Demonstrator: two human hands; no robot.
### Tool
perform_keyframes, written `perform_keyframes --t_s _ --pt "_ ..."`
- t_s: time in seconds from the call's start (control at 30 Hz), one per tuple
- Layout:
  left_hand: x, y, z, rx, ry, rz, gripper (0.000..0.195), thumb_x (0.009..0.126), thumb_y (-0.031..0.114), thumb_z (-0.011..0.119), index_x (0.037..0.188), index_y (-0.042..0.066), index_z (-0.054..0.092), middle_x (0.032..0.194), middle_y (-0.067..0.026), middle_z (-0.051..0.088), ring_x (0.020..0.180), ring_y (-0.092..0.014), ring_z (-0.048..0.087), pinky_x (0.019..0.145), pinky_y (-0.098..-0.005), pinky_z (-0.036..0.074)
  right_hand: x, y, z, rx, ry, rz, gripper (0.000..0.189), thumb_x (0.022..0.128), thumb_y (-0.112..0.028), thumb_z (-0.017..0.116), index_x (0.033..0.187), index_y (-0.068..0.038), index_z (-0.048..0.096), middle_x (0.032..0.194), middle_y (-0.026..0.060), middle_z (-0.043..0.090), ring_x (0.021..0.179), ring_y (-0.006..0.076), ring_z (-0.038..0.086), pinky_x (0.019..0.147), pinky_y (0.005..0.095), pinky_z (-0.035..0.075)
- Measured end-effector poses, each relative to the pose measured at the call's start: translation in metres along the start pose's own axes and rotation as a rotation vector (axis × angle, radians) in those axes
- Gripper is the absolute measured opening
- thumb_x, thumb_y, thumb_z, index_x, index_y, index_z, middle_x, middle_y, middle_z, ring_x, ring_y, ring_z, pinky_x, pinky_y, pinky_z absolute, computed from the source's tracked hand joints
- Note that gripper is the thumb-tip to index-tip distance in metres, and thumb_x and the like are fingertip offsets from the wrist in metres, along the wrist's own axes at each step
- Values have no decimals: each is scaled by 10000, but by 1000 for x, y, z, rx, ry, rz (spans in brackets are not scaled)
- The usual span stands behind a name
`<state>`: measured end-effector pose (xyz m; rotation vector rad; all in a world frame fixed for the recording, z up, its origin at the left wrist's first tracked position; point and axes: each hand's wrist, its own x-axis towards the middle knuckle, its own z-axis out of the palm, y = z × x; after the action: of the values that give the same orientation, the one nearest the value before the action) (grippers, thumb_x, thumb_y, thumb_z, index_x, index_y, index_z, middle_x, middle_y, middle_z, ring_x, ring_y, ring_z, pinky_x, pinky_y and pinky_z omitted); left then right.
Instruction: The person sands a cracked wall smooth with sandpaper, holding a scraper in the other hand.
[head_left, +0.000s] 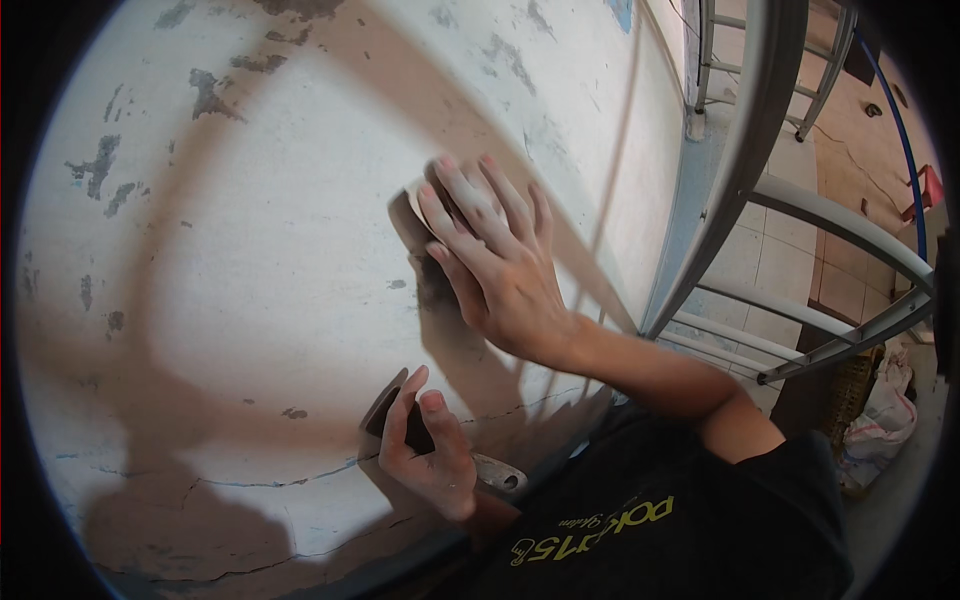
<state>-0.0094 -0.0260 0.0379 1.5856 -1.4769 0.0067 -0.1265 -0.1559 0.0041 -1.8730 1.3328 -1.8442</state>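
Observation:
A painted wall (247, 300) with grey bare patches and cracks fills most of the view. My right hand (499, 255) lies over it with the fingers spread, back of the hand towards me. Under those fingers is a thin flat piece (417, 201), mostly hidden; its kind is not clear. Lower down, near the cracks, my left hand (431, 450) holds what looks like a putty knife, its handle (499, 474) with a hole at the end sticking out past the wrist. A dark flat blade (381, 405) shows beyond its fingers.
Close on my right stands a metal ladder (799, 311), its rail near the wall and my right forearm. Another ladder (724, 67) is farther off. A white sack (885, 412) and a yellowish plastic crate (847, 390) lie at the lower right. A blue hose or pole (900, 135) runs behind.

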Motion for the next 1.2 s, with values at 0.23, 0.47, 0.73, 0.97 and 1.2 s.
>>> perform_keyframes --t_s 0.23,0.47,0.73,0.97,1.2 --pt "2 25 3 -115 1 -257 351 944 276 651 1058 -53 691 756 -21 640 609 -62 513 570 -200 404 1 2 5 -13 -3 -66 464 938 -290 599 1384 -187 524 1535 47 393 1413 348 324 1052 703 213" --pt "3 -6 4 9 19 -47 359 945 289 651 1063 -47 690 725 -4 614 585 -47 482 546 -188 372 -21 7 10 7 -28 17 430 977 -229 542 1403 -169 532 1541 96 389 1451 365 268 1096 683 130" --pt "2 -11 3 36 -23 47 325 981 242 597 1102 -55 650 634 -2 532 411 -34 375 378 -202 262 -18 9 9 9 -24 51 415 970 -264 531 1369 -148 535 1513 82 416 1425 374 302 1041 742 204" --pt "7 6 8 25 -22 -8 325 983 239 589 1103 -57 649 622 17 504 412 -29 365 382 -202 276 -3 10 2 14 -36 97 452 977 -256 536 1421 -177 499 1562 52 354 1461 368 242 1074 736 139" --pt "6 31 9 -65 -28 -188 327 951 268 643 1063 -36 689 632 37 547 491 -16 424 454 -184 315 23 18 -4 -43 15 23 467 967 -246 554 1422 -169 486 1554 52 365 1452 351 267 1059 748 160"
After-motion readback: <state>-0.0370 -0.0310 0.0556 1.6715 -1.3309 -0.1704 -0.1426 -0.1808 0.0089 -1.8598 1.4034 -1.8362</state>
